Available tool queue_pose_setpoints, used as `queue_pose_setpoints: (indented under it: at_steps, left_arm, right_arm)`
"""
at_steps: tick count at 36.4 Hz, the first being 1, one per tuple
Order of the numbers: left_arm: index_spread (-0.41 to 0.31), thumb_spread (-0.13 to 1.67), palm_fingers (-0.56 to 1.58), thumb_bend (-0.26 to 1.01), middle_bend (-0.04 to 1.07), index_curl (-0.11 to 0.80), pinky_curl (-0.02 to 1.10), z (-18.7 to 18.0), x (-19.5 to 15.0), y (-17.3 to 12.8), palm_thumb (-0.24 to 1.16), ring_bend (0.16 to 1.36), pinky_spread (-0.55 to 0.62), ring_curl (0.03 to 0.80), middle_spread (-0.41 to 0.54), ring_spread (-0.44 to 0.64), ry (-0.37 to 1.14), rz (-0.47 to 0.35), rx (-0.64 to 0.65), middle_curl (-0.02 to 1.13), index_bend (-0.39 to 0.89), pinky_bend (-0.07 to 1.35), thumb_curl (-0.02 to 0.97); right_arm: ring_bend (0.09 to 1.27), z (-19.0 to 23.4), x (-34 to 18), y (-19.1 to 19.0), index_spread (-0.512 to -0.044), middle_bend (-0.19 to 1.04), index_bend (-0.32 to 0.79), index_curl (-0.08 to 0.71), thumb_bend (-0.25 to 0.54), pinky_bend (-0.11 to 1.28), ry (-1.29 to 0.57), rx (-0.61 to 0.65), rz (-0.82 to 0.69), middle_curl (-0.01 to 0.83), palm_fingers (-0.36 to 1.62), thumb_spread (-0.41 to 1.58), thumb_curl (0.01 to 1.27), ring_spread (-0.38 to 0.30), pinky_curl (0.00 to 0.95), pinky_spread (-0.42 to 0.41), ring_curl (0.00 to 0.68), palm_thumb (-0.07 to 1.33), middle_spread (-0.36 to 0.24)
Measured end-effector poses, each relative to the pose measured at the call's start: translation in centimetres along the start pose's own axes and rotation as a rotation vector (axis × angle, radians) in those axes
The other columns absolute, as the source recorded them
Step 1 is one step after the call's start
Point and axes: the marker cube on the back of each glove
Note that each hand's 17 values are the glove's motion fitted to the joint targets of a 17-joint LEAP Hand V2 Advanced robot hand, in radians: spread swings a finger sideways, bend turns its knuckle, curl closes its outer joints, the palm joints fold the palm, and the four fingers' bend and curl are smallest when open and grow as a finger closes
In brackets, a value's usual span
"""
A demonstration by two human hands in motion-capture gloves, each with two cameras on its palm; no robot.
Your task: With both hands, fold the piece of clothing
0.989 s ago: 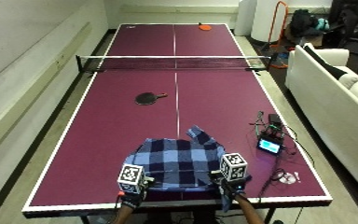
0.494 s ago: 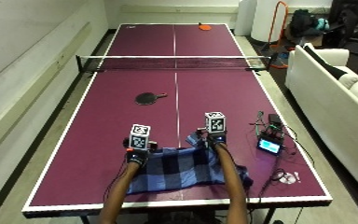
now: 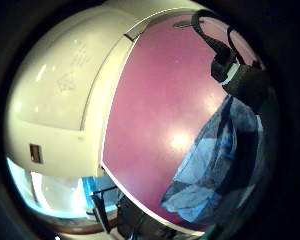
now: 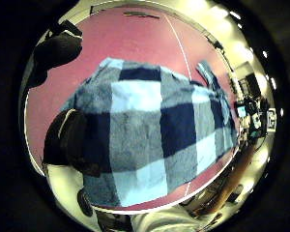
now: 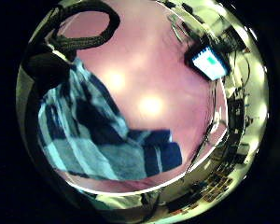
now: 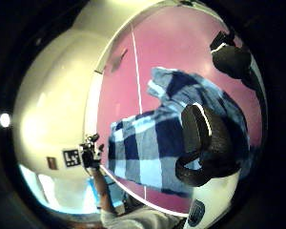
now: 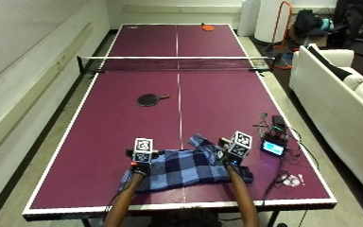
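A blue and white checked garment (image 7: 187, 168) lies bunched on the purple table (image 7: 118, 118) near its front edge, with one part sticking out on the far side. My left hand (image 7: 140, 165) is at the cloth's left far corner. My right hand (image 7: 231, 160) is at its right far side. In the left thumb side palm view the thumb (image 4: 70, 140) lies over the checked cloth (image 4: 150, 130). Curled over the cloth (image 6: 148, 143) in the right thumb side palm view is the right thumb (image 6: 205, 143). Both hands pinch the garment.
A black paddle (image 7: 149, 99) lies mid-table, short of the net (image 7: 177, 64). An orange paddle (image 7: 207, 27) sits at the far end. A small device with a lit screen (image 7: 272, 147) and cables lie right of the garment. A white sofa (image 7: 345, 94) stands to the right.
Both hands carried the garment's near edge from the table's front edge up over the cloth, folding it. Since half a second ago the right hand has shifted slightly right and nearer.
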Motion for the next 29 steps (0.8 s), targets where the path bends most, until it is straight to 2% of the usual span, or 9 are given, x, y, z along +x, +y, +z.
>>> queue_pose_setpoints:
  at_steps: [3,7,10,16,19,22,23,26,29]
  left_arm:
    - [-0.226,1.18,0.80,0.09,0.17,0.386,0.43,1.3,0.1,1.8,0.70,0.60,-0.10,0.404,-0.253,-0.28,-0.024,0.045,-0.010,0.44,0.12,0.26,0.263]
    - [-0.214,1.20,0.68,-0.01,0.17,0.397,0.40,4.8,0.6,4.5,0.55,0.56,0.06,0.394,-0.224,-0.21,0.035,0.085,-0.242,0.43,0.18,0.14,0.227]
    - [-0.194,1.22,0.52,-0.07,0.13,0.401,0.38,6.8,1.1,4.7,0.41,0.55,0.20,0.397,-0.166,-0.12,0.121,0.071,-0.306,0.42,0.17,0.14,0.196]
    - [-0.137,1.27,0.25,-0.06,0.11,0.376,0.40,7.5,3.5,3.4,0.19,0.50,0.37,0.377,-0.030,0.12,0.204,0.086,-0.209,0.37,0.13,0.30,0.146]
    - [-0.128,1.29,0.26,-0.04,0.12,0.370,0.39,7.2,5.0,3.6,0.15,0.50,0.41,0.349,0.001,0.19,0.178,0.088,-0.248,0.35,0.15,0.32,0.141]
    - [-0.120,1.31,0.25,-0.03,0.14,0.365,0.38,6.8,5.5,3.6,0.12,0.50,0.44,0.336,0.022,0.24,0.122,0.083,-0.248,0.34,0.15,0.34,0.139]
    - [-0.118,1.31,0.25,-0.03,0.14,0.367,0.38,6.7,5.6,3.4,0.12,0.50,0.45,0.334,0.027,0.26,0.111,0.086,-0.220,0.33,0.16,0.34,0.139]
    - [-0.114,1.34,0.24,-0.02,0.14,0.358,0.38,6.1,5.3,2.7,0.09,0.54,0.47,0.337,0.044,0.28,0.143,0.097,-0.159,0.32,0.14,0.35,0.133]
    - [-0.116,1.36,0.29,-0.01,0.17,0.363,0.37,5.2,4.4,2.5,0.07,0.57,0.47,0.344,0.044,0.26,0.302,0.083,-0.152,0.32,0.17,0.32,0.131]
  right_arm:
    - [0.51,1.0,3.8,4.7,-0.323,0.32,0.13,0.335,0.041,0.40,0.097,-0.109,0.135,0.434,0.87,1.19,0.27,-0.177,0.370,-0.059,0.388,0.82,-0.204]
    - [0.44,3.6,6.9,8.5,-0.294,0.22,0.07,0.325,0.000,0.45,0.190,-0.160,0.196,0.417,0.56,1.20,0.27,-0.086,0.401,0.071,0.393,0.78,-0.142]
    - [0.45,4.8,8.1,8.6,-0.274,0.18,0.04,0.298,-0.018,0.48,0.238,-0.101,0.195,0.404,0.46,1.21,0.27,-0.044,0.401,0.126,0.389,0.75,-0.108]
    - [0.49,4.4,9.8,6.6,-0.260,0.21,0.05,0.242,0.001,0.46,0.334,0.127,0.183,0.402,0.47,1.28,0.27,-0.047,0.374,0.141,0.368,0.78,-0.088]
    - [0.56,3.7,10.4,6.0,-0.289,0.32,0.06,0.221,0.051,0.41,0.326,0.139,0.199,0.422,0.70,1.30,0.29,-0.123,0.341,0.084,0.364,0.88,-0.132]
    - [0.62,2.9,10.4,6.1,-0.305,0.39,0.00,0.189,0.079,0.49,0.226,0.053,0.256,0.441,1.00,1.28,0.31,-0.189,0.349,-0.046,0.370,0.96,-0.187]
    - [0.60,2.5,10.2,6.1,-0.307,0.39,0.01,0.181,0.075,0.46,0.163,0.027,0.276,0.438,0.94,1.28,0.30,-0.196,0.332,-0.040,0.359,0.95,-0.195]
    - [0.70,1.0,8.4,5.1,-0.313,0.40,-0.01,0.164,0.090,0.59,-0.081,0.010,0.267,0.452,1.14,1.22,0.33,-0.223,0.384,-0.169,0.409,1.02,-0.214]
    - [0.74,0.0,4.6,3.1,-0.314,0.40,0.01,0.161,0.087,0.62,-0.249,0.078,0.153,0.462,1.15,1.18,0.35,-0.228,0.414,-0.209,0.443,1.05,-0.218]
